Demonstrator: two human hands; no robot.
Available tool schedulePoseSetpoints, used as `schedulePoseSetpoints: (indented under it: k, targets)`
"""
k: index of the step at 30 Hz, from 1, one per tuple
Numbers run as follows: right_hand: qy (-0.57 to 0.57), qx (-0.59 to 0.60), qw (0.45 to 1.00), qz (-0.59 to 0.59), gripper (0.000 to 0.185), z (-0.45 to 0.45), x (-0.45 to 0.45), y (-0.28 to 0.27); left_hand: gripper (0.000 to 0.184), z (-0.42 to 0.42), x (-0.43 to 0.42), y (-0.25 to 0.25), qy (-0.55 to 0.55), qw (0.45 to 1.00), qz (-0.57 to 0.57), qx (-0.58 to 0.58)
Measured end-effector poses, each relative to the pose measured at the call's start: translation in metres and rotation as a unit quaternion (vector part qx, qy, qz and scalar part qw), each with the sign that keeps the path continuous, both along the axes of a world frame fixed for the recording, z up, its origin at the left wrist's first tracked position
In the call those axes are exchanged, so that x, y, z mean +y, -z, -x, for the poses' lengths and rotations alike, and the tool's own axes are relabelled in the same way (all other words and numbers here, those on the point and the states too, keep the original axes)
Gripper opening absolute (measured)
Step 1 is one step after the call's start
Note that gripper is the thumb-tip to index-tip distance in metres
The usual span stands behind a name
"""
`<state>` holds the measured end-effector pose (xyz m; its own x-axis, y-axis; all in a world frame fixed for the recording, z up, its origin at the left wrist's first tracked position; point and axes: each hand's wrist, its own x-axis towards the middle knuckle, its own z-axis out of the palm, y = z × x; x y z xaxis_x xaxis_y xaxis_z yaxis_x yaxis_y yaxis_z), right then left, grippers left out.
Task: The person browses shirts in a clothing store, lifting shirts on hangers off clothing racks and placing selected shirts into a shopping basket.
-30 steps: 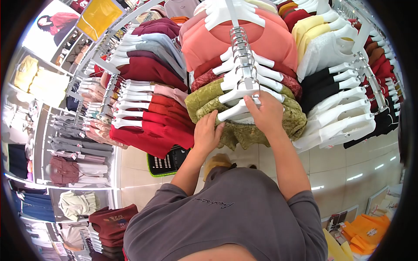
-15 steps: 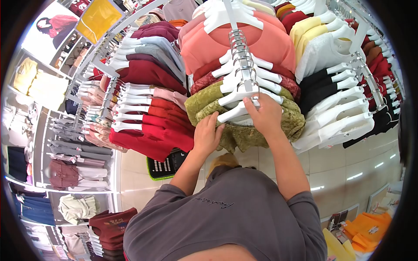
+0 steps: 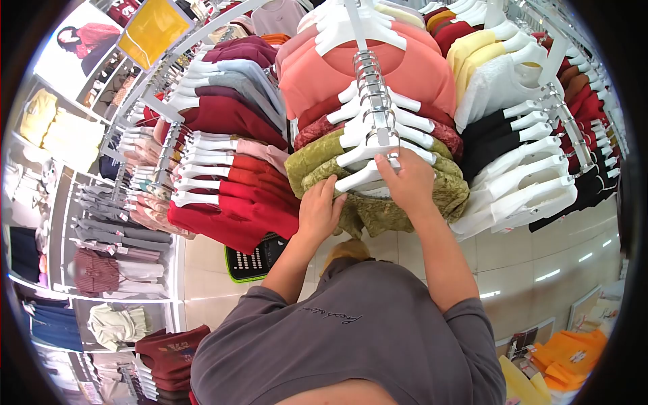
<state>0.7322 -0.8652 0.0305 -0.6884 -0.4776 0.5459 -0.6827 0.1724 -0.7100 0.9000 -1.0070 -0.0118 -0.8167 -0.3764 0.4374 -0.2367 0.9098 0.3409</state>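
Green patterned garments (image 3: pixel 432 196) hang on white hangers at the front end of a metal rail (image 3: pixel 376 101). My right hand (image 3: pixel 409 179) is closed on the front white hanger (image 3: pixel 358 177) near its hook, just below the rail's end. At the hanger's left end, my left hand (image 3: pixel 321 208) holds the shoulder of the front green garment, thumb and fingers on the cloth. Behind the green ones hang dark red garments (image 3: pixel 314 111) and a large coral top (image 3: pixel 418 74).
Red tops (image 3: pixel 250 209) hang close on the left, black (image 3: pixel 493 142) and white garments (image 3: pixel 516 196) close on the right. A black basket with a green rim (image 3: pixel 251 262) stands on the tiled floor. Shelves of clothes line the far left.
Both hands keep their hold on the front hanger and green garment. The view has shifted slightly, and the hanging clothes appear a little further left.
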Motion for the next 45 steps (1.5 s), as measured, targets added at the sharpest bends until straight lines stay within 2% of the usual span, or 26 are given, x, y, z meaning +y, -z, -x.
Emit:
schedulePoseSetpoints:
  k: [12,26,28,31,35,37,39,43,45]
  targets:
    - [-0.012,0.007,1.0,0.015,0.038,0.003,-0.001,0.001,0.047,0.0,0.001,-0.001,-0.018,1.0,0.007,-0.014]
    - [-0.044,-0.039,0.998,0.038,0.035,0.001,-0.002,-0.001,0.062,-0.008,0.002,-0.011,-0.049,0.992,0.112,-0.027]
    - [-0.05,-0.092,0.995,0.001,0.036,0.0,-0.002,-0.003,0.062,-0.009,0.002,-0.012,-0.049,0.993,0.099,-0.029]
    - [-0.036,-0.095,0.995,-0.018,0.037,0.0,-0.004,-0.001,0.063,-0.011,0.0,-0.014,-0.042,0.995,0.09,-0.025]
    - [-0.013,-0.047,0.999,-0.017,0.039,0.0,-0.007,0.005,0.065,-0.024,-0.01,-0.009,-0.032,0.995,0.088,-0.018]
    - [0.003,-0.071,0.996,-0.047,0.041,-0.001,-0.008,0.005,0.066,-0.037,-0.014,-0.007,-0.037,0.996,0.075,-0.017]
    - [-0.005,-0.047,0.998,-0.038,0.041,-0.002,-0.006,0.004,0.066,-0.056,-0.02,-0.001,-0.043,0.997,0.049,-0.031]
    - [-0.007,-0.05,0.997,-0.051,0.039,-0.004,0.003,0.003,0.065,-0.113,-0.037,0.032,-0.058,0.998,0.007,-0.015]
    - [0.017,0.002,1.0,0.005,0.038,0.0,0.009,0.006,0.06,-0.152,-0.046,0.055,-0.063,0.993,-0.05,-0.085]
